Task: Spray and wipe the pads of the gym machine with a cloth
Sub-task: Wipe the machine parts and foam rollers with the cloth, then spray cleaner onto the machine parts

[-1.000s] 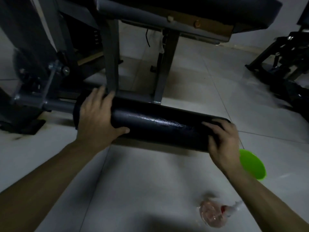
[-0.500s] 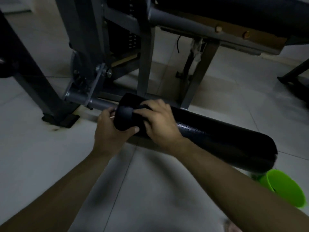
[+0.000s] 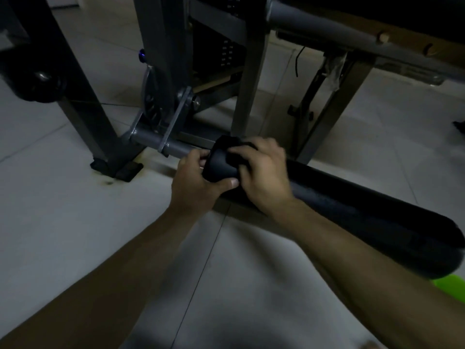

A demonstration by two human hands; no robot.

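Cloth unseen; hands (image 3: 226, 177) on roller pad (image 3: 352, 217).

A green bowl (image 3: 453, 285) sits on the pale tiled floor (image 3: 63, 222).

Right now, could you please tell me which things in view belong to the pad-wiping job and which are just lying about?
Part of the job:
- roller pad, black, lying across the floor tiles
- left hand, gripping the pad's end
- right hand, pressed on the pad; whether it holds a cloth cannot be told

Just lying about:
- green object beyond the pad's far end
- machine frame
- bench above
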